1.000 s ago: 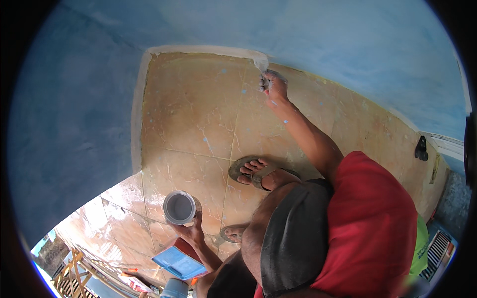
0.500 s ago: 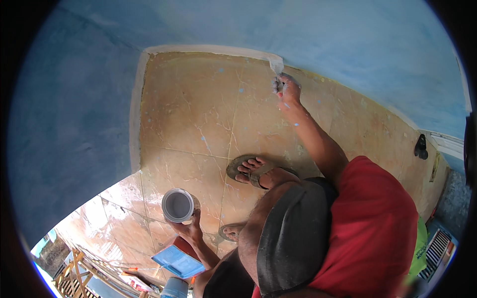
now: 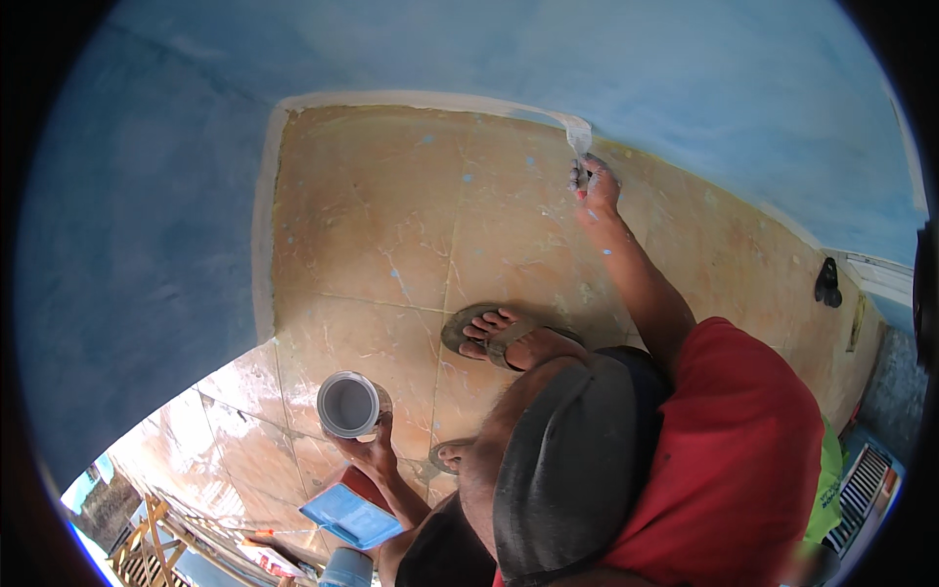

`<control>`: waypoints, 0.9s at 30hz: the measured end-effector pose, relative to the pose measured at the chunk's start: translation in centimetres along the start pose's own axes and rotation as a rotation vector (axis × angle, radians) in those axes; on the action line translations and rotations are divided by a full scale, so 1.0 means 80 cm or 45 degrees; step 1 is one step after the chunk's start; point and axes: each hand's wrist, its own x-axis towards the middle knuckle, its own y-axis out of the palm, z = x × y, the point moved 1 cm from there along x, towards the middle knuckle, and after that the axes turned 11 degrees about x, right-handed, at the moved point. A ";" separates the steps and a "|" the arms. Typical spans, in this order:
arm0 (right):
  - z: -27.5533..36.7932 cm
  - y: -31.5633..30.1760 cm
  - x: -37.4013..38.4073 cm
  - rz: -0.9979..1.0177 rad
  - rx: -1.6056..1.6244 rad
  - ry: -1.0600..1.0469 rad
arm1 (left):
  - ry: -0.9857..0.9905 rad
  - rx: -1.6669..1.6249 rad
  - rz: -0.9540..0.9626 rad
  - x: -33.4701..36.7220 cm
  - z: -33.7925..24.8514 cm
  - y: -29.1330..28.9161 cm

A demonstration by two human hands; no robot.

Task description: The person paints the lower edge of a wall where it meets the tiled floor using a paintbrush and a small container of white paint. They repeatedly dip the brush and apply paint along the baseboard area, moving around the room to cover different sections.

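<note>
In my right hand (image 3: 599,186) is a paintbrush (image 3: 579,135), its pale bristles touching the foot of the blue wall (image 3: 685,108). Grey paint smears the closed fingers. A pale grey band (image 3: 411,99) of paint runs along the wall's base from the brush back to the corner and down the left wall's base. Low and to the left, my left hand (image 3: 372,455) grips a round paint can (image 3: 349,405) from its near side. The can is open at the top and shows grey inside.
Tan floor tiles (image 3: 362,215) bear blue paint spots. Near my left forearm stand a blue tray (image 3: 352,516) and a blue bucket (image 3: 347,567). Black sandals (image 3: 828,284) are by the wall at right. My sandalled foot (image 3: 499,333) is mid-floor; wooden furniture (image 3: 149,543) stands lower left.
My right hand has moved the paintbrush to the right along the wall's base, and the pale band now reaches further right. My left hand and the can have hardly moved.
</note>
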 end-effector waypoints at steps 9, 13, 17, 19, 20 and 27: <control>0.033 -0.046 0.018 -0.110 0.058 -0.042 | -0.001 -0.027 0.024 0.003 -0.002 0.000; 0.051 -0.087 0.025 -0.188 0.190 -0.070 | -0.035 -0.047 0.030 0.002 -0.003 0.000; 0.056 -0.119 0.020 -0.432 0.328 -0.136 | -0.052 -0.040 0.063 0.001 -0.006 0.004; 0.050 -0.113 0.021 -0.256 0.329 -0.103 | -0.038 -0.052 0.075 0.002 -0.007 0.006; 0.045 -0.106 0.021 -0.255 0.322 -0.090 | -0.035 -0.085 0.086 0.003 -0.007 0.008; -0.006 -0.003 0.022 -0.185 0.227 -0.139 | -0.011 -0.094 0.087 0.005 -0.004 0.007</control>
